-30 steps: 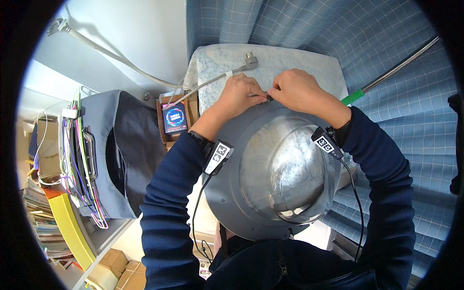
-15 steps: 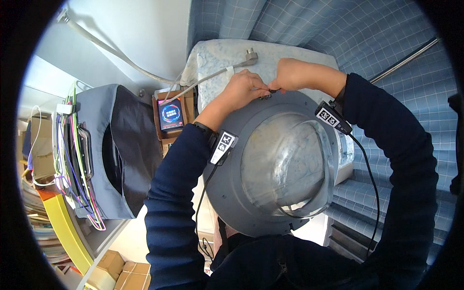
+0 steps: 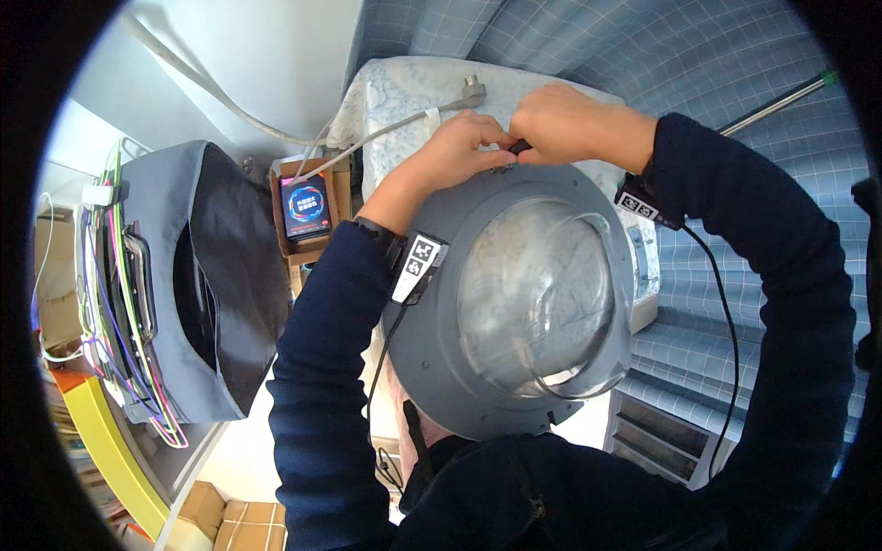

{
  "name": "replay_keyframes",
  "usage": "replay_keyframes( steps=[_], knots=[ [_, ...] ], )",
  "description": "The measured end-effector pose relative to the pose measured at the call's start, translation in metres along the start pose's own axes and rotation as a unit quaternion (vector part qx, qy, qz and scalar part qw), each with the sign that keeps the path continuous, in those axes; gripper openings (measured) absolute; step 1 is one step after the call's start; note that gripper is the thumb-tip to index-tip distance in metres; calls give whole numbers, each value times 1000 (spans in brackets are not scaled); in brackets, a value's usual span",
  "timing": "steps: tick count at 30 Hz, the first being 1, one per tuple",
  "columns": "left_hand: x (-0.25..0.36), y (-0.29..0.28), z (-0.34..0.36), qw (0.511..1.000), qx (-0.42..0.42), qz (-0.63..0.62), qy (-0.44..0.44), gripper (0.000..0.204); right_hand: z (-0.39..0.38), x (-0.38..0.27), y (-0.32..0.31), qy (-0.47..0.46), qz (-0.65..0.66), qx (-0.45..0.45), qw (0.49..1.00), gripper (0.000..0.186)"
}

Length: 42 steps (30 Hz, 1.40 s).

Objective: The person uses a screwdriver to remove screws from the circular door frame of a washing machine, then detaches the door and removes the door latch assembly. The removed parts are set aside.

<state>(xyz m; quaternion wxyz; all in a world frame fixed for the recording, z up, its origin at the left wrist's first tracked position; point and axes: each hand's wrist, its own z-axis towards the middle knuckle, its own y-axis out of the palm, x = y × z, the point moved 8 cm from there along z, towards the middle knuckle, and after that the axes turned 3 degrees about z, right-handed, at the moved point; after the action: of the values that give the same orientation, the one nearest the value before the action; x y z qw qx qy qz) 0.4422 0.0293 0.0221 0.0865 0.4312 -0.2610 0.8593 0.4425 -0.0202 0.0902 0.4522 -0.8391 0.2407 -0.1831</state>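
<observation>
Through the head camera I see the right hand (image 3: 556, 126) pinching a small dark part (image 3: 520, 147) at the far edge of the grey ring (image 3: 424, 321) around a clear dome (image 3: 533, 294). The left hand (image 3: 457, 149), fingers narrow, is just left; I cannot tell its grip. Farther off lies a grey plug (image 3: 473, 90).

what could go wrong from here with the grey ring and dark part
The dark part pinched in the right hand, close to the left hand, might slip and drop. The grey ring spans from the cloth to the person's body, so it could shift if they move. The cable by the right sleeve might snag.
</observation>
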Motion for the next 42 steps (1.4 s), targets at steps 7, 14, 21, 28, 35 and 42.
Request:
replay_keyframes(
  steps=[7,14,21,28,35,42],
  knots=[
    [3,12,1,998,-7,60,11,18,-7,-15,10,-138,-144,4,980,23],
    [11,1,-8,995,38,90,5,22,-20,24,8,210,175,50,960,40],
    [1,12,0,995,-33,61,-78,22,-22,22,28,217,244,-104,940,40],
    [4,9,6,997,-45,50,-32,20,-13,-7,9,-54,-83,-14,995,22],
    [14,5,-4,994,67,83,-23,20,-18,11,2,78,96,50,991,26],
    [13,9,-2,992,34,110,-48,21,-22,35,51,372,445,-182,794,40]
  ],
)
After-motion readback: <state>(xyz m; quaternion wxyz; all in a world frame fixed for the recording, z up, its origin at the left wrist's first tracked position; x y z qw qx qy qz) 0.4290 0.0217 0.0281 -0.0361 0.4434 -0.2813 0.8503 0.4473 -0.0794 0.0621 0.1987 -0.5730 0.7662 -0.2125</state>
